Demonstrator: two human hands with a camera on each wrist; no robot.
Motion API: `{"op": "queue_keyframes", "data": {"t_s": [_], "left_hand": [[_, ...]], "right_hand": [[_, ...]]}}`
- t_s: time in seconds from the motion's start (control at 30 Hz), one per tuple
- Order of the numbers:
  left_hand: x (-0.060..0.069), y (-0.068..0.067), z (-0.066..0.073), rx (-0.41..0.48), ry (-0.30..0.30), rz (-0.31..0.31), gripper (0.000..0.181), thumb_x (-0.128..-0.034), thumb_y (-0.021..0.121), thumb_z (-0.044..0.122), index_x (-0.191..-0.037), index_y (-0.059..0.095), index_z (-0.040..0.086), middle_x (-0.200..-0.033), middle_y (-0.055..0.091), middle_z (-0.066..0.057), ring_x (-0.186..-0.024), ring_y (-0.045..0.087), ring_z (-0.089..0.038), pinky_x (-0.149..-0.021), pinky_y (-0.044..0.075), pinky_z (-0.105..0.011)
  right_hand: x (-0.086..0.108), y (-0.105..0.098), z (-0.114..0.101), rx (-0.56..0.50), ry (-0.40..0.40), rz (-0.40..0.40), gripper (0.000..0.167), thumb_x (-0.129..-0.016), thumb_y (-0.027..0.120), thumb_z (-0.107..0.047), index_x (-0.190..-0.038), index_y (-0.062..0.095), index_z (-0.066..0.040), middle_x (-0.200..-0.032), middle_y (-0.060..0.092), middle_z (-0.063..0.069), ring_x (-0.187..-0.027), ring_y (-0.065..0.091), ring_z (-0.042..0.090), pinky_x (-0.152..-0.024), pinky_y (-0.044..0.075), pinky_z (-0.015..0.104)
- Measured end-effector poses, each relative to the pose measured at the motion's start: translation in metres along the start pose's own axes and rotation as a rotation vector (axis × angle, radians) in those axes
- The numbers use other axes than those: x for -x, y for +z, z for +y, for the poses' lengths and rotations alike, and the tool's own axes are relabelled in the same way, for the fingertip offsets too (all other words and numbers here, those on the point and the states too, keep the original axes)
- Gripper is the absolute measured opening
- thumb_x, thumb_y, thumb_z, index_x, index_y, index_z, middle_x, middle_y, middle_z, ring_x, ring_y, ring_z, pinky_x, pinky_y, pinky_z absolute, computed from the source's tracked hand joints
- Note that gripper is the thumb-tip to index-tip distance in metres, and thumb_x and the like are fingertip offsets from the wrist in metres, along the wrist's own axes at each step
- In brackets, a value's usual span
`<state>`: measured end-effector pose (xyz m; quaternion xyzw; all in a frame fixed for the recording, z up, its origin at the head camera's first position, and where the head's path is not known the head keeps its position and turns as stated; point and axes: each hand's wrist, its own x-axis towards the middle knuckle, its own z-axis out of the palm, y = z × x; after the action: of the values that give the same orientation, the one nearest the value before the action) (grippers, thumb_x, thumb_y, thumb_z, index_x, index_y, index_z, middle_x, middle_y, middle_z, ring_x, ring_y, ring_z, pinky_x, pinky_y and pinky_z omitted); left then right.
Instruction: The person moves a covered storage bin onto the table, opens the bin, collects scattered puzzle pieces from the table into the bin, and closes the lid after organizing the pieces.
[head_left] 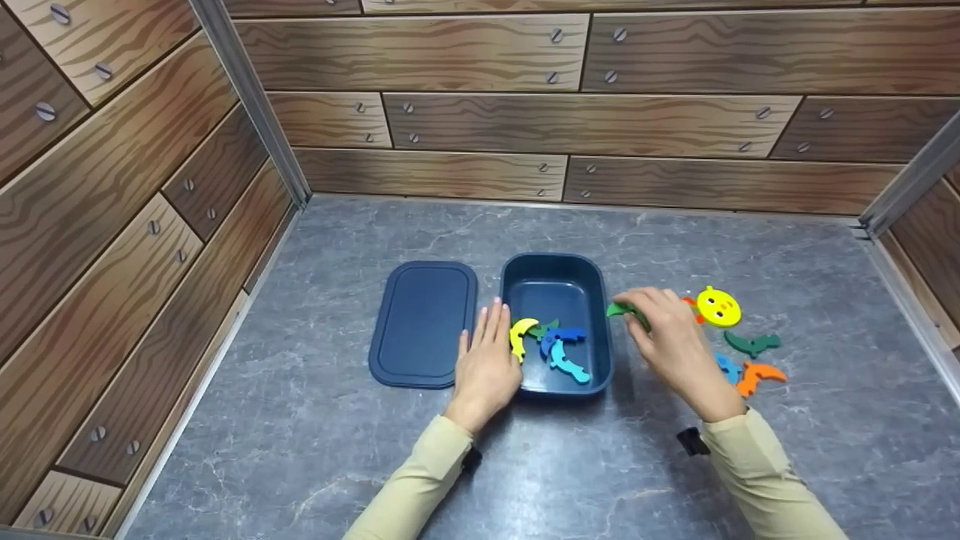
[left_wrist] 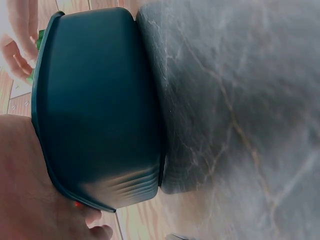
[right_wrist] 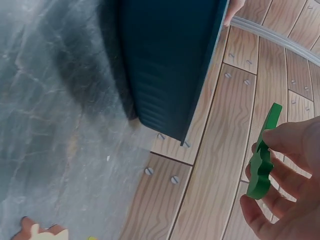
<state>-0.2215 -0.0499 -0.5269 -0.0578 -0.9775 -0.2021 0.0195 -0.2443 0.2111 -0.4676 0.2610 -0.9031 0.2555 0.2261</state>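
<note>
A dark blue box (head_left: 609, 352) stands uncovered on the grey surface. My left hand (head_left: 486, 367) rests along its left rim, fingers extended. Just off the right rim, my right hand (head_left: 670, 341) pinches a green toy piece (right_wrist: 261, 167) between thumb and fingers. Inside the box lie a yellow curved piece (head_left: 519, 336), a dark blue piece (head_left: 568, 334), a light blue piece (head_left: 568, 364) and a partly covered green piece (head_left: 551, 328). The left wrist view shows mostly the box's outer wall (left_wrist: 100, 105), with the left hand over its edge.
Left of the box lies its flat blue lid (head_left: 424, 326). To the right are a yellow round face piece (head_left: 718, 307) with red-orange parts, a dark green piece (head_left: 752, 344), an orange piece (head_left: 760, 375) and a blue piece (head_left: 727, 367) partly behind the right wrist. Wood-patterned walls (head_left: 480, 120) enclose the surface.
</note>
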Motion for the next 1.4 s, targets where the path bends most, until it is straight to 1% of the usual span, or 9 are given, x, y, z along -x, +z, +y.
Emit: {"op": "queue_keyframes", "data": {"t_s": [0.27,0.5,0.67,0.83,1.03,1.27,1.4], "left_hand": [[0.000,0.000,0.000,0.000,-0.001,-0.002,0.067,-0.0988,0.045,0.019,-0.159,0.016,0.013,-0.165,0.005,0.002,-0.150,0.007,-0.021,-0.118,0.012,-0.052],[0.000,-0.001,0.000,0.003,0.001,0.007,0.066,-0.0986,0.045,0.019,-0.159,0.017,0.012,-0.165,0.006,0.002,-0.150,0.008,-0.022,-0.118,0.012,-0.052],[0.000,-0.001,0.001,0.001,0.002,-0.003,0.065,-0.0993,0.041,0.019,-0.159,0.016,0.013,-0.165,0.005,0.002,-0.150,0.007,-0.021,-0.118,0.012,-0.051],[0.000,0.000,0.000,0.000,0.001,-0.002,0.064,-0.0994,0.040,0.018,-0.159,0.017,0.013,-0.165,0.006,0.002,-0.150,0.006,-0.020,-0.118,0.013,-0.052],[-0.001,0.001,0.000,-0.011,0.000,-0.002,0.064,-0.0994,0.041,0.019,-0.159,0.017,0.012,-0.165,0.006,0.001,-0.150,0.007,-0.021,-0.117,0.014,-0.052],[-0.001,0.000,0.001,-0.017,-0.008,-0.011,0.066,-0.0991,0.043,0.020,-0.159,0.016,0.013,-0.165,0.005,0.002,-0.150,0.007,-0.021,-0.117,0.013,-0.052],[0.000,0.000,0.001,-0.016,-0.007,-0.008,0.065,-0.0998,0.043,0.021,-0.159,0.017,0.013,-0.165,0.005,0.002,-0.150,0.007,-0.022,-0.117,0.013,-0.052]], "right_hand": [[-0.008,0.004,-0.005,-0.007,-0.023,-0.015,0.028,-0.088,0.070,0.003,-0.113,0.070,-0.009,-0.108,0.067,0.005,-0.087,0.053,0.024,-0.070,0.039,0.037],[-0.017,0.011,-0.011,-0.024,-0.016,-0.034,0.028,-0.088,0.071,0.000,-0.114,0.070,-0.010,-0.109,0.067,0.004,-0.091,0.053,0.024,-0.073,0.038,0.039],[-0.021,0.016,-0.015,-0.036,-0.019,-0.041,0.028,-0.088,0.071,0.000,-0.114,0.070,-0.009,-0.111,0.067,0.004,-0.092,0.053,0.025,-0.071,0.034,0.039],[-0.026,0.022,-0.016,-0.043,-0.040,-0.043,0.027,-0.088,0.071,0.000,-0.113,0.070,-0.010,-0.111,0.067,0.003,-0.091,0.054,0.024,-0.071,0.034,0.038],[-0.032,0.030,-0.018,-0.058,-0.062,-0.053,0.025,-0.088,0.072,-0.002,-0.111,0.071,-0.012,-0.109,0.068,0.001,-0.091,0.055,0.023,-0.072,0.036,0.037],[-0.036,0.044,-0.023,-0.076,-0.081,-0.059,0.025,-0.088,0.072,-0.002,-0.112,0.071,-0.012,-0.108,0.068,0.001,-0.091,0.055,0.023,-0.073,0.038,0.037],[-0.036,0.053,-0.025,-0.069,-0.083,-0.079,0.025,-0.088,0.072,-0.003,-0.112,0.071,-0.012,-0.108,0.068,0.001,-0.091,0.055,0.022,-0.073,0.038,0.037]]}}
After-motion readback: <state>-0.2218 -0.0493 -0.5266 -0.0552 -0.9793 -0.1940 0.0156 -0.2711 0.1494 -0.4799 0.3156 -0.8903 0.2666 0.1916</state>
